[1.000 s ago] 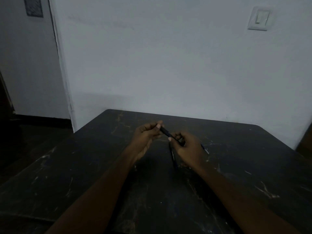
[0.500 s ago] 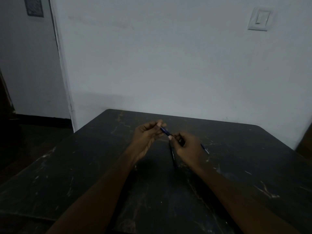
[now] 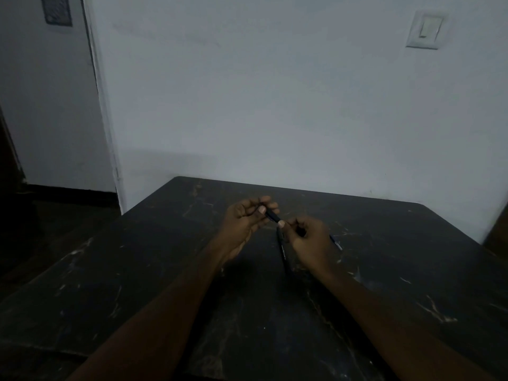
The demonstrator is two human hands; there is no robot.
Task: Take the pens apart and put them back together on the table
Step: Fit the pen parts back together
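A dark pen (image 3: 272, 216) is held above the middle of the black table (image 3: 137, 270), between both hands. My left hand (image 3: 244, 224) pinches its far end with thumb and fingers. My right hand (image 3: 310, 243) pinches the near end and hides the rest of it. A second dark pen (image 3: 284, 253) lies on the table just left of my right hand, pointing toward me. A thin bluish piece (image 3: 336, 241) pokes out to the right of my right hand; I cannot say whether it lies on the table or is held.
The scratched black table stands against a white wall (image 3: 275, 105). A light switch (image 3: 424, 30) is on the wall at upper right. A dark floor (image 3: 55, 221) lies beyond the table's left edge.
My left fingers have slid slightly along the pen's far end. Both hands stay in nearly the same place, still pinching the pen.
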